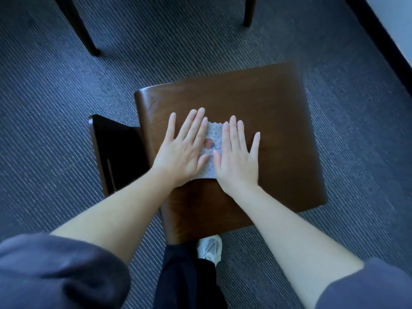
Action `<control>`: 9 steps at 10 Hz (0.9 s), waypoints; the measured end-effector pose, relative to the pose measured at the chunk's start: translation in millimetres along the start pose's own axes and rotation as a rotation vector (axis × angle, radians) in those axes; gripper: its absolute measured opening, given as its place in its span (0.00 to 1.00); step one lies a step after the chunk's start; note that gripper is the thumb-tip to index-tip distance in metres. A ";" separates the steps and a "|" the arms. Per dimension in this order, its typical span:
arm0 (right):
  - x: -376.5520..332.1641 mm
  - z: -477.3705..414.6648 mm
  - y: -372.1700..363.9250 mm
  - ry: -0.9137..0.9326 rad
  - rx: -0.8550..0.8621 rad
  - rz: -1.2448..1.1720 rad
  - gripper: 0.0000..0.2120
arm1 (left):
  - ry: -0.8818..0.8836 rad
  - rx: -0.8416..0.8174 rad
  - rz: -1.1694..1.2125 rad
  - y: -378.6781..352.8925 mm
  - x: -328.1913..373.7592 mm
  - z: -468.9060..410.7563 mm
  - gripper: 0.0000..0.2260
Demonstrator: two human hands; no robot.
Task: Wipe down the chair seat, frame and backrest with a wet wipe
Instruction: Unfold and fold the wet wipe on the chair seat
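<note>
Both hands are down flat on the wooden chair seat, and the wet wipe is pinned under them. It sits mid-seat, towards the side with the dark upright panel. That panel is probably the backrest, though from straight above it's hard to be sure.

The left hand covers the wipe's left part and the right hand covers its right. Only a pale, dotted strip with a small red-and-blue mark shows between the thumbs. The fingers of both hands are straight and fanned apart, palms pressing down, with nothing curled or pinched. The left fingertips reach past the wipe's far edge onto bare wood, and so does the right little finger.

The wipe looks thin, soft and damp. It should cling to the seat and slide under pressure, but it is likely to bunch or fold if pushed from one edge. Flat palms over the middle are the sensible hold here. For the frame and the edges, it would be better to gather it into the fingers.

The seat looks hard and smooth, so it should wipe easily. A white shoe shows below its near edge on the striped carpet.
</note>
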State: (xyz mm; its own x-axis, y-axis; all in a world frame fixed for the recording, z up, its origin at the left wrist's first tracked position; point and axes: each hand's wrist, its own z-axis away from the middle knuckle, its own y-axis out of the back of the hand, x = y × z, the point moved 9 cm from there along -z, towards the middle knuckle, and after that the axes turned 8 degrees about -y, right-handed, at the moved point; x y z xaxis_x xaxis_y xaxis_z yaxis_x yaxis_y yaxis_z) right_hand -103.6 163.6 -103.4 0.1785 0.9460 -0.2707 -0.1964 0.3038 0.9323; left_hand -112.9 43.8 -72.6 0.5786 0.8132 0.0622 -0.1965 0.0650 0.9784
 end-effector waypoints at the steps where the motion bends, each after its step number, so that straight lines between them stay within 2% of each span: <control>1: 0.3 6.9 7.9 0.030 -0.011 0.090 0.31 | 0.012 -0.042 0.027 -5.2 10.6 8.4 0.32; 2: 9.4 3.3 1.0 0.009 -0.128 -0.060 0.32 | 0.029 -0.075 0.086 -15.9 12.7 16.5 0.32; 3: 3.0 -0.4 -3.8 -0.029 -0.139 -0.089 0.33 | 0.038 -0.173 0.055 -8.1 11.2 13.3 0.32; 4: 10.1 15.5 34.8 -0.116 -0.027 0.032 0.32 | 0.209 -0.091 0.159 14.2 -0.3 21.7 0.33; 5: 31.2 37.0 68.6 -0.375 0.027 -0.134 0.28 | 0.462 0.073 0.323 33.8 -13.4 42.4 0.30; 7: 32.5 33.0 54.9 -0.618 -0.106 -0.478 0.19 | 0.807 0.069 0.918 13.6 -15.4 48.3 0.24; 8: 35.6 28.0 38.9 -0.741 -0.220 -0.606 0.07 | 0.970 -0.014 1.119 0.1 -15.6 41.8 0.18; 9: 37.8 30.9 34.0 -0.792 -0.351 -0.690 0.05 | 1.016 -0.093 1.238 -10.5 -16.2 43.8 0.12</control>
State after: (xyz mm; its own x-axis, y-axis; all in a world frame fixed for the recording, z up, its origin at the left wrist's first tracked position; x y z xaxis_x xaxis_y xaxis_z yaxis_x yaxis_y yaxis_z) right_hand -73.7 206.2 -74.6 0.8967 0.2592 -0.3587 -0.0574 0.8718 0.4866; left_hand -85.6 4.7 -75.3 -0.6987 0.4163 0.5818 -0.1891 -0.8918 0.4110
